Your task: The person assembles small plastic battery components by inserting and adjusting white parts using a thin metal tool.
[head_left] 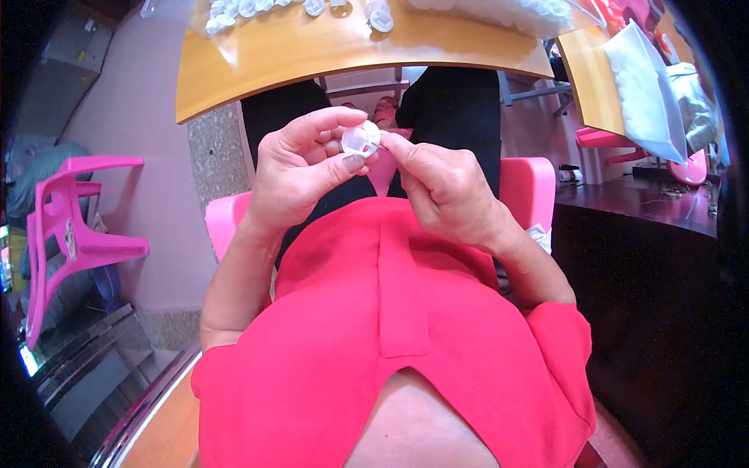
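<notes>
A small round white plastic piece (360, 140), cup-like with cut-outs near one edge, is held above my lap, just short of the table edge. My left hand (296, 168) grips its rim between thumb and forefinger, the other fingers curled behind it. From the right, my right hand (449, 183) meets the piece with its forefinger tip at the rim. Its remaining fingers are bent inward, and whatever they pinch is hidden. More white plastic pieces (248, 8) lie along the far part of the table.
The wooden table (359, 62) curves across the top. A clear container of white pieces (644, 97) stands at the right on another wooden surface. A pink plastic chair (66, 226) is at the left, a dark table (640, 207) at the right. Pink chair arms (530, 187) flank me.
</notes>
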`<state>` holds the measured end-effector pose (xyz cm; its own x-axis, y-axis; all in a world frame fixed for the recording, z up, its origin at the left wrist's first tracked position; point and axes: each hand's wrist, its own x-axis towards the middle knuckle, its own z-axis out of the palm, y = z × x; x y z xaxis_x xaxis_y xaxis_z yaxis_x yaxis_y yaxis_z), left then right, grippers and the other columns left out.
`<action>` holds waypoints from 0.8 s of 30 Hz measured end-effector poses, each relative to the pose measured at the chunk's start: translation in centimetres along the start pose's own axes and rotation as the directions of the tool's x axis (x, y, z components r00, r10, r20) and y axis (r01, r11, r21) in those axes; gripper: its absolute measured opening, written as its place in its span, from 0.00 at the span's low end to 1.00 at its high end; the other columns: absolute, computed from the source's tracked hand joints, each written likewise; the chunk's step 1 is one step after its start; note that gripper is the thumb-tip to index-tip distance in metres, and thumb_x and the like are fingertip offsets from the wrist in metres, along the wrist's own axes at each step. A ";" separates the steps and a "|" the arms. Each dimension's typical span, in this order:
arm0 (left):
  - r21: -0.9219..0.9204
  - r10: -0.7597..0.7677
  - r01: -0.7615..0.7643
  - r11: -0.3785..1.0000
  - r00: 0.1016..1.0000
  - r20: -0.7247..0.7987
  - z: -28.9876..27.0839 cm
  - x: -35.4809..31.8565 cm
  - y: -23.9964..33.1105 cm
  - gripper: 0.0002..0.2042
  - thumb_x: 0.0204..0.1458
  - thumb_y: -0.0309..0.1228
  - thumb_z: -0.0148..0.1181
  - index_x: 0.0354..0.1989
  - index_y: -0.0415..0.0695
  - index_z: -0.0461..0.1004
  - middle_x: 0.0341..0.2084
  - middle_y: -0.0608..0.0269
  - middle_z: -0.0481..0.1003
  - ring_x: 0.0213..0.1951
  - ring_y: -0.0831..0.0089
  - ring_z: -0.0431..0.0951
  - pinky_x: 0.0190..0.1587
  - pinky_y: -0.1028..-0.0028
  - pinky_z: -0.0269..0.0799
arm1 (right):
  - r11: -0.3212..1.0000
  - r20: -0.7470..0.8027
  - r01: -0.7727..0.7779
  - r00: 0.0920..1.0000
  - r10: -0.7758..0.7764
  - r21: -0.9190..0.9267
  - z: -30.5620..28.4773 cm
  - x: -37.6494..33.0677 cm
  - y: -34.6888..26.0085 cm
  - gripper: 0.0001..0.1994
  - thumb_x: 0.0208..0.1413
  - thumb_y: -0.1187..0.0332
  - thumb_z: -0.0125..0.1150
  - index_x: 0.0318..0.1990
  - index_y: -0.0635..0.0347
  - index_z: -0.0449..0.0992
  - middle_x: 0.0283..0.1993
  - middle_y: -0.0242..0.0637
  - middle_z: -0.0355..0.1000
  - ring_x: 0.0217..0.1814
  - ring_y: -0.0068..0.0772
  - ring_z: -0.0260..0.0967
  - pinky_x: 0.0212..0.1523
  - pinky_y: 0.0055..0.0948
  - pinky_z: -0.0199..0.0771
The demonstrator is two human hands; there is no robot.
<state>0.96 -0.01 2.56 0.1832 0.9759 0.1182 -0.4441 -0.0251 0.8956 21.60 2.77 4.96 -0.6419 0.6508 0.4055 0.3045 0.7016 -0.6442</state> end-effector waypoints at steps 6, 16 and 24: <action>-0.005 -0.031 0.031 0.999 0.999 -0.008 0.1 0.0 0.0 0.19 0.50 0.17 0.60 0.52 0.36 0.69 0.40 0.53 0.76 0.42 0.67 0.79 0.45 0.71 0.78 | 0.999 0.026 -0.017 1.000 0.018 -0.031 -0.1 0.0 0.0 0.23 0.45 0.85 0.55 0.53 0.69 0.68 0.25 0.44 0.69 0.26 0.41 0.72 0.27 0.33 0.72; -0.048 -0.036 0.035 0.998 0.999 -0.002 0.0 0.1 -0.5 0.19 0.51 0.17 0.59 0.52 0.36 0.69 0.39 0.52 0.76 0.40 0.68 0.79 0.43 0.71 0.78 | 1.000 0.028 -0.023 0.999 0.023 0.000 0.1 0.0 0.7 0.20 0.46 0.80 0.54 0.50 0.64 0.69 0.26 0.48 0.71 0.27 0.49 0.72 0.25 0.42 0.72; -0.076 -0.007 0.003 0.997 0.999 -0.046 0.3 0.0 -1.0 0.19 0.50 0.16 0.59 0.52 0.35 0.69 0.39 0.51 0.76 0.39 0.68 0.79 0.43 0.70 0.78 | 0.991 0.056 -0.102 0.994 0.097 0.093 -0.5 0.5 0.0 0.19 0.47 0.82 0.53 0.49 0.63 0.71 0.29 0.50 0.72 0.32 0.51 0.74 0.29 0.40 0.74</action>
<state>1.66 -0.10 1.83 0.1459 0.9850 0.0924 -0.5092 -0.0053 0.8606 21.68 3.25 5.46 -0.6480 0.6983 0.3043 0.3015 0.6020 -0.7394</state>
